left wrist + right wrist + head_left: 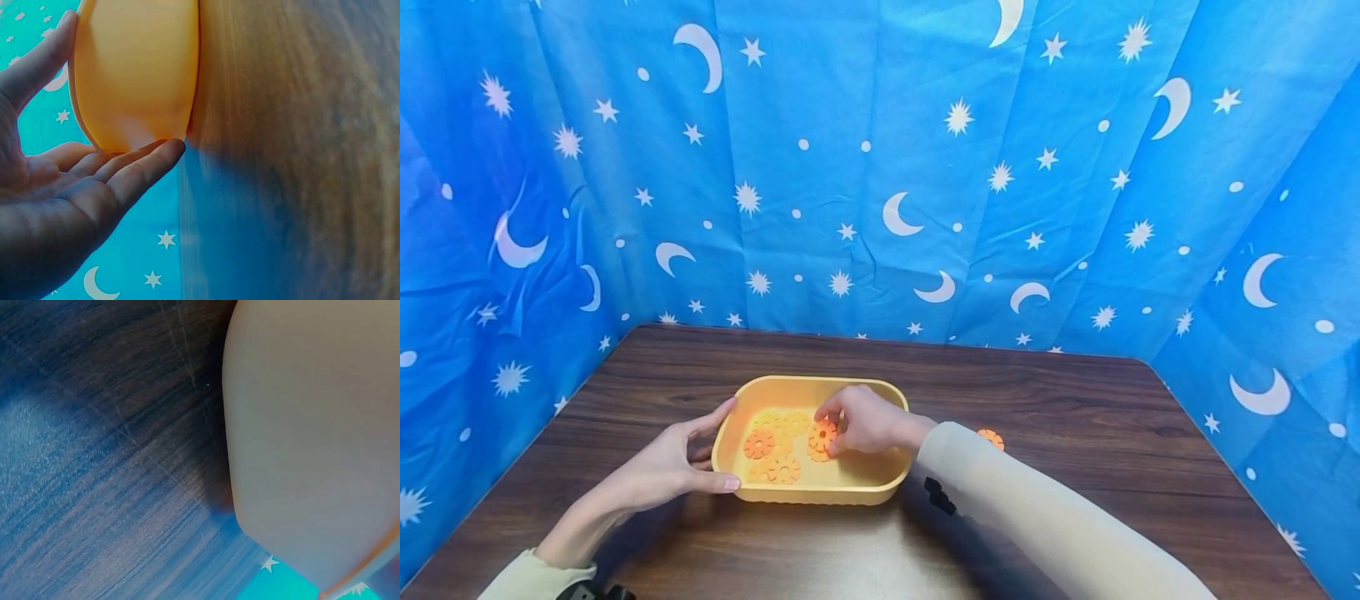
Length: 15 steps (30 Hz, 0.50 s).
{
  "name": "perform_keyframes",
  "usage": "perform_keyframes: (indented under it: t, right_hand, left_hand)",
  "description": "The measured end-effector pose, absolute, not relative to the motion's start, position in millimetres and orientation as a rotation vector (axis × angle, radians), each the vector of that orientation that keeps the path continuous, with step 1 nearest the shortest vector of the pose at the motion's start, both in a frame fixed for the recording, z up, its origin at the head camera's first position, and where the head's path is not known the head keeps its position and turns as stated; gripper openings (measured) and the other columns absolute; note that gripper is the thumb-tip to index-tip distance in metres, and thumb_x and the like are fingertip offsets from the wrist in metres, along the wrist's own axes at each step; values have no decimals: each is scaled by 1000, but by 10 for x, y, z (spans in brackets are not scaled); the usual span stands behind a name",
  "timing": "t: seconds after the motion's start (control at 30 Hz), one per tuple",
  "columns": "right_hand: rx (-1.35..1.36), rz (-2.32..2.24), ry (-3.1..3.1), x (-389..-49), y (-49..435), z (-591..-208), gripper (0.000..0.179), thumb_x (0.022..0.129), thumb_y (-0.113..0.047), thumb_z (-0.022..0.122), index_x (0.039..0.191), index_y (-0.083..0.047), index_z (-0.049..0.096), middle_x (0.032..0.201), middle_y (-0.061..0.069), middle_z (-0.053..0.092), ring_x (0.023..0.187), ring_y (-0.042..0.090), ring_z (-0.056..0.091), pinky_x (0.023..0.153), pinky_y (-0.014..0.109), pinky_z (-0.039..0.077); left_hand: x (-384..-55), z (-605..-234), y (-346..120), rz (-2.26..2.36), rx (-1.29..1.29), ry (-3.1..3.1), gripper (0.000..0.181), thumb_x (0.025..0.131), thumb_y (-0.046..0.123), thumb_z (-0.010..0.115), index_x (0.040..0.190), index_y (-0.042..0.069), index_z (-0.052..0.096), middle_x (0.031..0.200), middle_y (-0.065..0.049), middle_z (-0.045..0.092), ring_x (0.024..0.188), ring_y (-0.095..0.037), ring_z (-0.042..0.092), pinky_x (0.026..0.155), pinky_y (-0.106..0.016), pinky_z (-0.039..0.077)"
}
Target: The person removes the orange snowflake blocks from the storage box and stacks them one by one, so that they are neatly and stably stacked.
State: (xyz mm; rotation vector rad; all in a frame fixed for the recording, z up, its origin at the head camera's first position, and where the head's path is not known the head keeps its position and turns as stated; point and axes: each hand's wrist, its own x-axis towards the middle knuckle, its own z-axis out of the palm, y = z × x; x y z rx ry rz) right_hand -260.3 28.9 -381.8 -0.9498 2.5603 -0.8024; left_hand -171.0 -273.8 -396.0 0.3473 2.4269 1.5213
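Observation:
A yellow plastic tub [820, 497] stands on the table in the head view. My left hand [666, 467] holds its left end, thumb on the near corner and fingers at the far corner. The left wrist view shows that hand [69, 181] against the tub's outer wall [137, 69]. Inside the tub, my right hand [868, 421] pinches an orange snowflake disc [823, 433] between thumb and fingers. Another orange disc [759, 444] and several yellow snowflake discs [784, 469] lie on the tub floor. In the right wrist view the tub wall [312, 425] shows; the right hand does not.
One orange disc [992, 438] lies on the dark wooden table [1075, 417] right of the tub, partly behind the right sleeve [1037, 508]. A blue curtain [880, 167] with moons and stars surrounds the table's back and sides.

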Motion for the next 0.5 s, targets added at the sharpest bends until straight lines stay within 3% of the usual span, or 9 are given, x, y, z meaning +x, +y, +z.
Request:
perform_keyframes:
  t: [0.23, 0.5]
  right_hand:
    - [-948, -835, 2549, -2603, 332, -3743, 47, 82, -12, 93, 126, -9, 78, 95, -8, 70, 79, 15, 61, 72, 25, 53]
    - [-1015, -908, 2513, -2580, 379, -3642, 44, 84, -11, 91, 127, -6, 77, 92, -5, 74, 58, 17, 50, 52, 25, 39]
  left_hand:
    - [-1713, -3953, -2742, 1517, 367, 2431, 113, 83, 21, 91, 168, 5, 19, 166, -35, 22, 141, -53, 45, 107, -52, 50]
    - [-1711, -3938, -2730, 1480, 346, 2460, 112, 84, 26, 91, 168, 6, 21, 167, -32, 24, 143, -52, 43, 109, -53, 47]
